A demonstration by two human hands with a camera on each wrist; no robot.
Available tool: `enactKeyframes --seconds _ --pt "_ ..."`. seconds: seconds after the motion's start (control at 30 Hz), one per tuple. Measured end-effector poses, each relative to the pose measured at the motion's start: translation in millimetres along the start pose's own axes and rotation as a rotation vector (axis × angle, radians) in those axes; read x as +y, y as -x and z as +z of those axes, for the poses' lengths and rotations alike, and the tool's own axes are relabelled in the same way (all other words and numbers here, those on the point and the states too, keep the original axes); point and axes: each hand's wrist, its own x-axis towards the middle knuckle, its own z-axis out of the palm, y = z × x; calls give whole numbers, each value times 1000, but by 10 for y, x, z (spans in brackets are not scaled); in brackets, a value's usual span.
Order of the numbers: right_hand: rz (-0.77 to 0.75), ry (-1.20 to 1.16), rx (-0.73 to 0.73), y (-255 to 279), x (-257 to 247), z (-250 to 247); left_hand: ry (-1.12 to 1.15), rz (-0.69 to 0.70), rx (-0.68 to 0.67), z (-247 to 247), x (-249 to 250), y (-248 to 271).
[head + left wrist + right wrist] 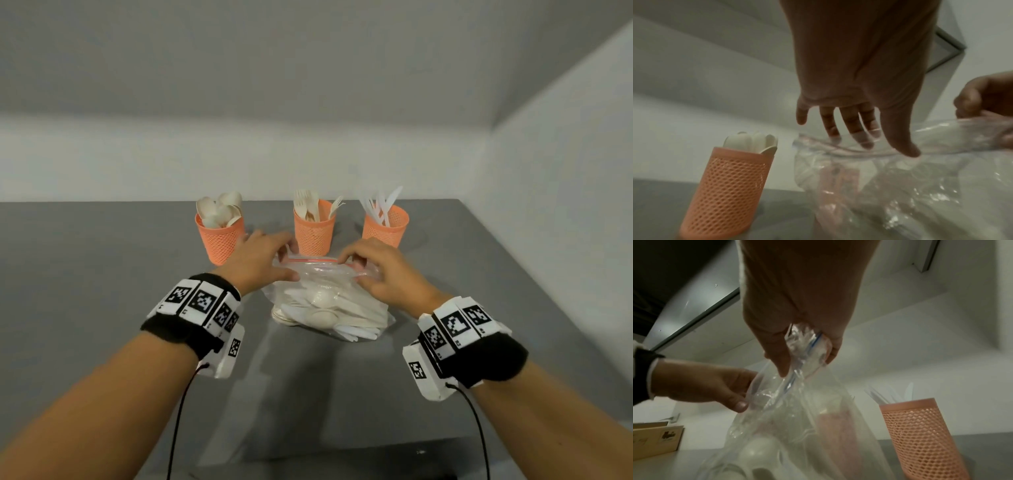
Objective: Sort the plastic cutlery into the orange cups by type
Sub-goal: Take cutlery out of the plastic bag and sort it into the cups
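Observation:
Three orange mesh cups stand in a row at the back of the table: the left cup point(219, 240) point(727, 186) holds spoons, the middle cup point(313, 233) forks, the right cup point(385, 228) point(920, 434) white knives. In front of them sits a clear zip bag point(329, 308) point(910, 186) point(797, 426) of mixed cutlery. My left hand point(289, 262) point(885, 146) pinches the left side of the bag's mouth, fingertips inside and thumb outside. At the right end of the mouth, my right hand point(356, 270) point(805, 360) grips the bunched top.
The grey table point(102, 274) ends at white walls behind the cups and to the right. Its front edge point(308, 452) lies below my forearms. In the right wrist view a cardboard box point(653, 439) shows at the far left.

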Motion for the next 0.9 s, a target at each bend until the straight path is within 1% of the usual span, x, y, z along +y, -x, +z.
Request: enactKeyframes --seconds 0.03,0.1,0.2,0.27,0.3,0.37,0.43,0.47,0.5,0.53,0.6,0.73,0.83,0.87,0.9 --pt "12 9 -2 13 -3 -11 76 2 -24 2 -25 -2" --pt "63 44 -23 35 3 -20 130 -1 -57 7 -61 -14" --pt "96 91 -48 56 29 6 115 -25 -83 14 -86 -35" --pt "103 84 -63 50 43 14 54 35 -60 20 -68 -33" --pt "105 61 -73 44 45 13 67 77 9 20 -55 -31" --pt "118 -44 -75 22 34 -14 157 132 221 11 -32 -19" --pt "172 -192 9 -18 -19 -60 240 170 397 -13 0 7" --pt "219 -270 59 -47 -50 -85 251 194 454 -26 22 23" --pt "270 -331 78 -74 -76 -115 247 213 489 -44 54 42" --pt "320 -364 62 -94 -97 -140 238 225 502 -59 80 54" --pt "386 -381 -69 -108 -118 -149 223 244 476 -92 109 72" --pt "460 -348 -325 -111 -104 -131 281 258 364 -129 152 132" --pt "478 -126 -577 -86 -27 -84 326 271 278 -151 189 183" --pt "495 -63 -625 -76 -46 -60 348 270 253 -152 192 188" --pt "509 -30 -627 -72 -68 -35 366 263 236 -154 194 189"
